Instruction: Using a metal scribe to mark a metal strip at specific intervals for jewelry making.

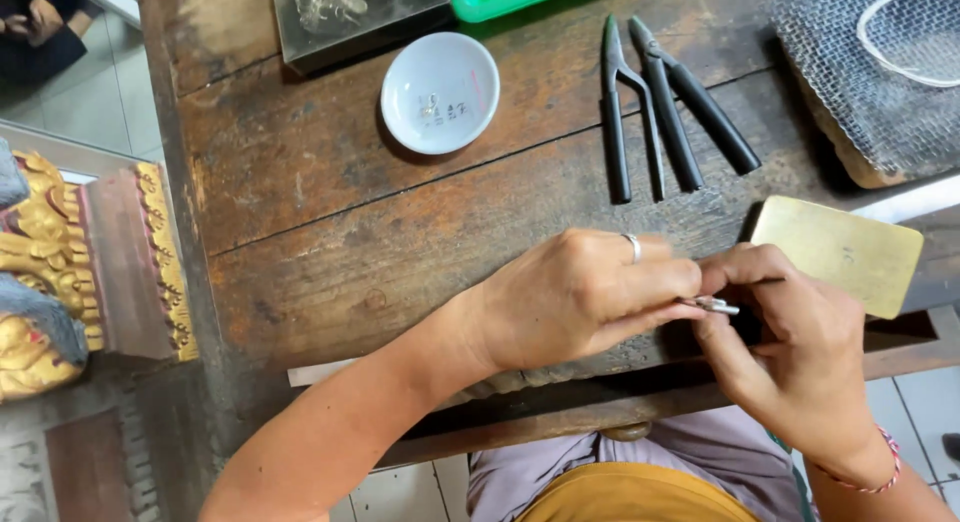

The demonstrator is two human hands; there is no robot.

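Head view, looking down on a worn wooden bench. Left hand and right hand meet at centre-right of the frame, over the near edge of the bench. Left fingers are curled shut, pinching a small silvery metal piece at its left end; right thumb and fingers are closed around its right end (exact shape of the piece too small to tell). A ring sits on a left finger; a red cord bracelet circles the right wrist.

Just right of the hands: a flat brass plate. Above the hands, upper centre: two black-handled pliers lying side by side. Upper centre-left: a white dish with tiny silver bits inside. Upper right: a mesh-covered pad.
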